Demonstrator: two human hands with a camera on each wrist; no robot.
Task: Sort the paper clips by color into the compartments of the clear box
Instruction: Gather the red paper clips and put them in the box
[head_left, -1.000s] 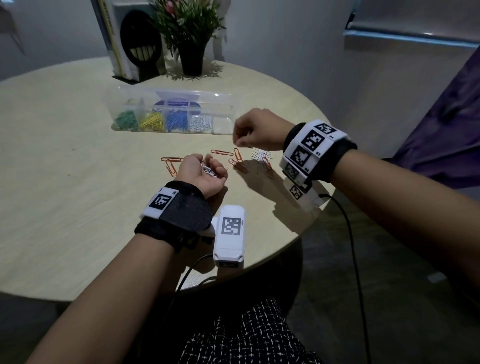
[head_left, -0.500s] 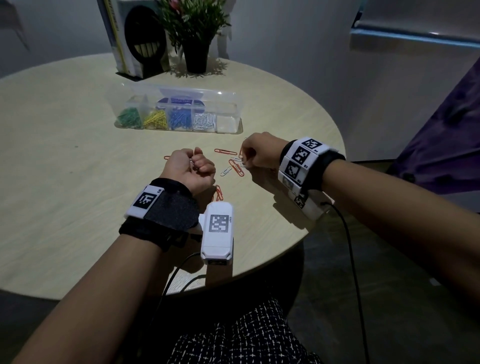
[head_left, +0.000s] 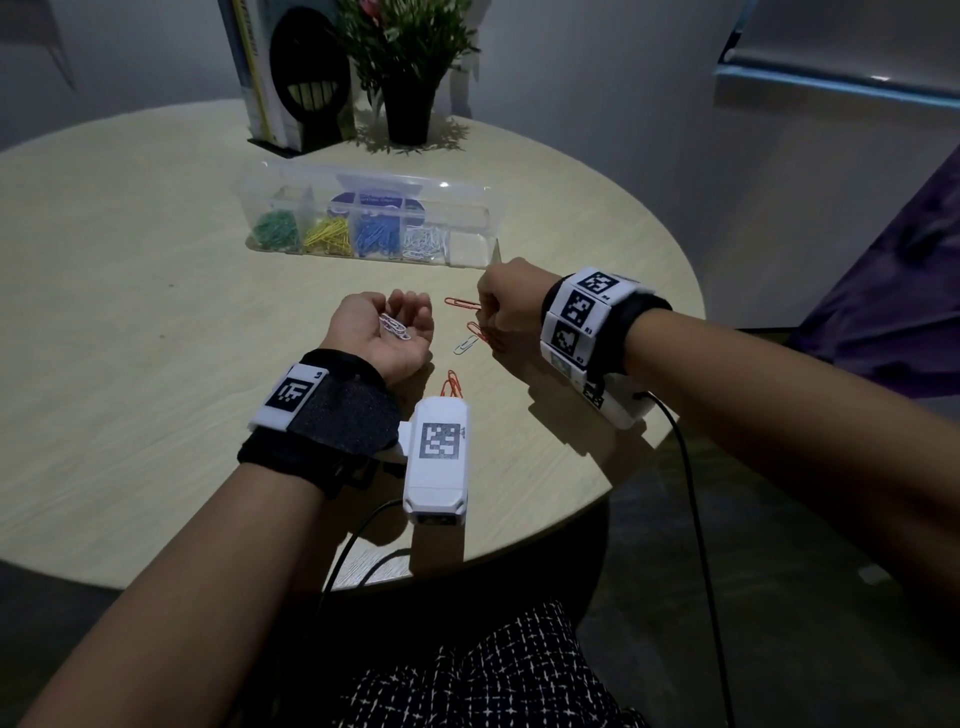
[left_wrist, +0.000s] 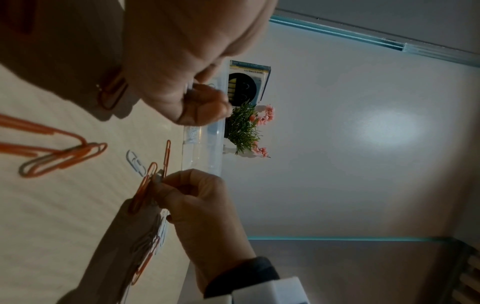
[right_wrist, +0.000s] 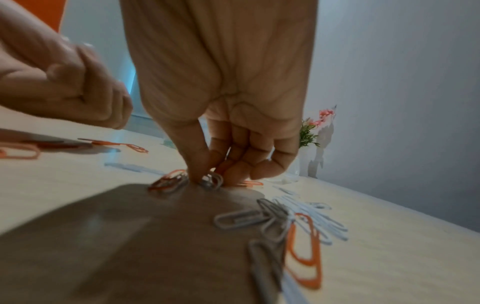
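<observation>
- The right hand (head_left: 506, 301) hides most of the loose clips beneath it in the head view; the right wrist view shows them, but blurred.
- The box (head_left: 470, 200) stands in the upper centre of the head frame, on the worktop (head_left: 130, 312). Its clear walls are hard to trace in the dim light.
- The purple label (head_left: 376, 202) inside the box carries writing too small to read.
- The book (left_wrist: 249, 71) spine, seen sideways in the left wrist view, reads "INVESTING 101". The plant (head_left: 408, 47) beside it is cut off at the top edge of the head frame.
- The wrist bands carry black-and-white square codes; the small characters beside them are not legible.
- Left hand (head_left: 387, 332): palm up at frame centre, fingers loosely curled, cupping several white clips (head_left: 395, 328).
- Right hand: fingers bent down to the worktop, thumb and forefinger pinching a white clip (right_wrist: 213, 180) just beside an orange clip (right_wrist: 168, 181).
- Box compartments, left to right: green clips (head_left: 275, 231), yellow clips (head_left: 327, 235), blue clips (head_left: 376, 236), sorted white clips (head_left: 426, 243); the contents of the last one cannot be made out.
- More orange clips (head_left: 452, 385) lie near the lower centre, close to the left wrist.
</observation>
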